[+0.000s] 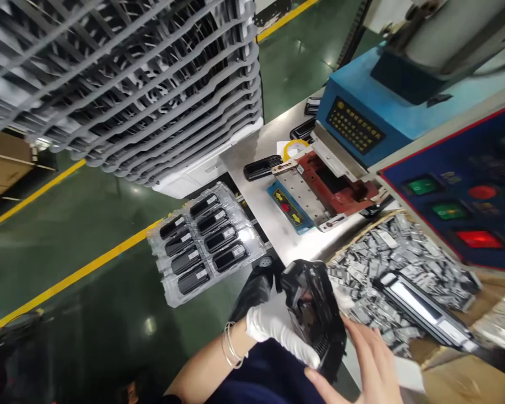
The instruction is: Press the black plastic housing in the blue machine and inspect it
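Head view. At the lower centre of the frame, both hands hold a glossy black plastic housing (315,317). The left hand (273,322), in a white glove with dark fingertips, grips the housing from the left side, fingers closed on its edge. The right hand (368,365), bare, supports the lower right edge of the housing, fingers curled against it. The housing is in the air, just in front of the table edge (294,247).

Left of centre, a clear tray (206,241) carries eight black parts in two columns; every pocket that shows is filled. Above it, at the upper left, stands a stack of grey trays (151,95).

At centre right, a red-brown fixture (332,185) on the table appears to hold no part. To the right of the housing, a cardboard box (404,264) holds many small grey pieces, and a long black part (425,311) lies across them.

Judgement: one tray appears complete; the housing in hand is not yet placed in the fixture or in any tray.
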Demonstrator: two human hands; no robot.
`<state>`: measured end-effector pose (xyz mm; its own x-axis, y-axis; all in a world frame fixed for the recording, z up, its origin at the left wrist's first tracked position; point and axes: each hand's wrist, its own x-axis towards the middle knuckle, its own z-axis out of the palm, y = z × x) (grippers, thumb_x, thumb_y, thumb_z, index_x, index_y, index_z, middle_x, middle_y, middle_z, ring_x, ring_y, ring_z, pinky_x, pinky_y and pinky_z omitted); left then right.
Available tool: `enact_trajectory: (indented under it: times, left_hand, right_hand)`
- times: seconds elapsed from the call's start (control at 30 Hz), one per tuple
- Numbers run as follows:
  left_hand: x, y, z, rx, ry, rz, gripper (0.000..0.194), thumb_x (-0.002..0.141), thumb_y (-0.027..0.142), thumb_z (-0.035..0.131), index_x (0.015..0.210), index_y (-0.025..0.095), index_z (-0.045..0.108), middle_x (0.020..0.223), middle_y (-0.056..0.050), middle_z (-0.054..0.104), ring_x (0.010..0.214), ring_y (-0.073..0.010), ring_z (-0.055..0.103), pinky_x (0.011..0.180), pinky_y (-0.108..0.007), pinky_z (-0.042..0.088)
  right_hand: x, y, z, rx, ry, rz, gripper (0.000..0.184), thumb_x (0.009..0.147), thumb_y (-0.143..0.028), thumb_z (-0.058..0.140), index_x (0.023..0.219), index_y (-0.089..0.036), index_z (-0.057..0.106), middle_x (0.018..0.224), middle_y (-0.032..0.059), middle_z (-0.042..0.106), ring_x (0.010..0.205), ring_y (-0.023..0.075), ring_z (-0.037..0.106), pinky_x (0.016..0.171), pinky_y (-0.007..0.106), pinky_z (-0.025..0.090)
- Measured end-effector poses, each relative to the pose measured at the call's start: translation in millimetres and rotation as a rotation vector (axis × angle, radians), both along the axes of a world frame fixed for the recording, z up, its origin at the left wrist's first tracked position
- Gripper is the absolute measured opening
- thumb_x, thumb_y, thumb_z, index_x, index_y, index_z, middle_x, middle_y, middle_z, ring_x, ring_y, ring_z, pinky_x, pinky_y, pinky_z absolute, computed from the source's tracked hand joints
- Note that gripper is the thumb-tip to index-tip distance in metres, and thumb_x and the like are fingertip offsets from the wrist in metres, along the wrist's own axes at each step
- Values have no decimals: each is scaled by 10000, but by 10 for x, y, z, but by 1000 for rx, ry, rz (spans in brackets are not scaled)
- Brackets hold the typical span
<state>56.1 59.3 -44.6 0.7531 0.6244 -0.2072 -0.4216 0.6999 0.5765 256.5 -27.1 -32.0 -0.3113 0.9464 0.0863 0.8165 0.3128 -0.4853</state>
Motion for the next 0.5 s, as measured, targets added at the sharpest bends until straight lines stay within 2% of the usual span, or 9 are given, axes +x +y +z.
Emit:
enact_trajectory:
  times: [0.07, 0.13, 0.2, 0.27, 0.3, 0.37, 0.43, 0.5]
  left_hand:
    - [-23, 74, -103, 11, 63, -60, 934, 551, 505, 1034, 1387, 234, 717, 1351, -111, 742, 1414, -428, 578, 1295, -559, 368]
    - [-83, 173, -251, 54, 125, -72, 1098, 547, 654, 992, 1510, 287, 614, 1535, -88, 626, 1556, -404, 415, 1355, -516, 235]
    - [-205, 297, -423, 46, 232, -44, 1289, 547, 682, 975, 1648, 322, 410, 1717, -77, 402, 1650, -368, 211, 1376, -499, 123]
    - [-386, 462, -594, -16, 402, -11, 1311, 655, 612, 941, 1712, 333, 218, 1800, -77, 167, 1673, -325, 88, 1375, -507, 94]
    - [-486, 565, -674, -27, 485, 29, 1230, 757, 606, 869, 1722, 329, 158, 1810, -70, 95, 1676, -292, 67, 1378, -482, 76]
    - [-672, 819, -814, -25, 652, 137, 1170, 856, 549, 775, 1731, 283, 46, 1813, -75, 23, 1678, -252, 22, 1381, -442, 47]
    - [-802, 1127, -935, -5, 826, 213, 1161, 895, 479, 738, 1726, 237, -35, 1811, -91, -19, 1677, -278, -21, 1381, -481, 34]
    - [-856, 1456, -1051, 76, 973, 274, 1093, 898, 384, 706, 1730, 218, 18, 1815, -78, -3, 1677, -278, -49, 1381, -446, 10]
  right_hand:
    - [22, 160, 25, 37, -13, -72, 678, 1035, -674, 542, 1368, -87, 484, 1180, 245, 622, 1054, 456, 653, 856, 681, 594]
    - [125, 373, 1, 83, -68, -152, 709, 1026, -747, 496, 1293, -91, 527, 1125, 237, 629, 994, 455, 648, 824, 684, 578]
    - [301, 631, -54, 148, -166, -190, 833, 1007, -818, 435, 1251, -34, 575, 1064, 271, 641, 928, 473, 644, 777, 672, 570]
    - [483, 919, -101, 154, -289, -235, 1000, 992, -865, 334, 1225, 65, 622, 1041, 334, 648, 930, 522, 645, 797, 686, 556]
    - [550, 1069, -114, 118, -353, -274, 1040, 987, -858, 312, 1223, 102, 634, 1058, 363, 650, 959, 548, 645, 832, 692, 546]
    - [610, 1367, -120, -38, -463, -385, 973, 963, -778, 444, 1307, 117, 610, 1163, 388, 652, 1071, 573, 646, 921, 666, 526]
    - [581, 1642, -118, -199, -510, -481, 848, 932, -621, 634, 1411, 73, 550, 1245, 375, 650, 1138, 544, 655, 913, 589, 531]
    - [504, 1884, -139, -263, -483, -513, 781, 975, -530, 689, 1478, 34, 490, 1286, 352, 646, 1188, 499, 656, 900, 518, 527]
